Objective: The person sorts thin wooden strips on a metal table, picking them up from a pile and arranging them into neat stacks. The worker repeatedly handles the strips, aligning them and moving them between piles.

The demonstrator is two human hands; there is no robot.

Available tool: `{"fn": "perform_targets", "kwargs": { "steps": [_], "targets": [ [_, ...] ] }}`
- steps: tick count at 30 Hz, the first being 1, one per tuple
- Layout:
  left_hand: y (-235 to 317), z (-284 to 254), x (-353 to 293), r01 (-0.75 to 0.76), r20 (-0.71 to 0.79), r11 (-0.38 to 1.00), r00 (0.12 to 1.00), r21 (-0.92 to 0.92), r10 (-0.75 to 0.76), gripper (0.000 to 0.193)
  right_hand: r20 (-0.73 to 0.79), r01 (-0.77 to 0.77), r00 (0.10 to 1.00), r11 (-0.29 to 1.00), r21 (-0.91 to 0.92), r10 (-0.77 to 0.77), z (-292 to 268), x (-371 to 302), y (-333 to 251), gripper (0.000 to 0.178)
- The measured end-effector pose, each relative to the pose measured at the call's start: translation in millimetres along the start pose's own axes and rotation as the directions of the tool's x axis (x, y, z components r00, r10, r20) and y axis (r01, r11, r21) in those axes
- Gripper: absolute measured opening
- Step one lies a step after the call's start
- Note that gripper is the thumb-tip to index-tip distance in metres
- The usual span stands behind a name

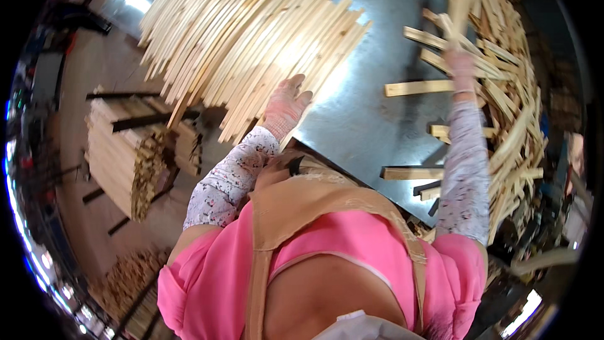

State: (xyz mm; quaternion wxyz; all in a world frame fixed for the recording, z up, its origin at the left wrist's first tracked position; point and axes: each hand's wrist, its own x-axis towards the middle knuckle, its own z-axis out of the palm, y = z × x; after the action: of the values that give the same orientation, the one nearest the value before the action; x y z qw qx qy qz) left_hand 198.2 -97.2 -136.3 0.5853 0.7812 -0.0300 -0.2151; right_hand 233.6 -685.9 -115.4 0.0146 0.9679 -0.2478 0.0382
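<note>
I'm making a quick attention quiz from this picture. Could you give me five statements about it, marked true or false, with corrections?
1. The left hand is by the sticks laid side by side. True.
2. The right hand is also by those side-by-side sticks. False: it is at the jumbled pile on the right.
3. The tabletop is grey and shiny. True.
4. The stacked wood at the left stands on the tabletop. False: it is off the table, to its left.
5. The person's sleeve covers are plain black. False: they are pale with a small print.
</note>
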Motion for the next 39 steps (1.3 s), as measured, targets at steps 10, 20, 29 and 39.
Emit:
{"fn": "perform_targets", "kwargs": {
  "steps": [10,20,29,39],
  "targets": [
    [-88,-137,-78,0.481,-0.716,0.703,0.695,0.523,0.058,0.075,0.463,0.215,0.616,0.701,0.679,-0.638,18,-196,-219,0.028],
    [-68,-113,-71,0.503,-0.781,0.815,0.616,0.289,-0.104,0.047,0.546,-0.434,0.754,0.347,0.831,-0.366,59,-264,-299,0.070],
    [-116,-41,-114,0.399,-0.022,0.851,0.901,-0.342,-0.432,0.043,0.554,-0.356,0.766,0.503,0.788,-0.326,50,-206,-208,0.058],
    [-34,-111,-172,0.416,-0.040,0.901,0.905,-0.123,-0.423,0.059,-0.286,0.690,0.724,0.666,0.284,-0.628,-49,-175,-281,0.077]
  ]
}}
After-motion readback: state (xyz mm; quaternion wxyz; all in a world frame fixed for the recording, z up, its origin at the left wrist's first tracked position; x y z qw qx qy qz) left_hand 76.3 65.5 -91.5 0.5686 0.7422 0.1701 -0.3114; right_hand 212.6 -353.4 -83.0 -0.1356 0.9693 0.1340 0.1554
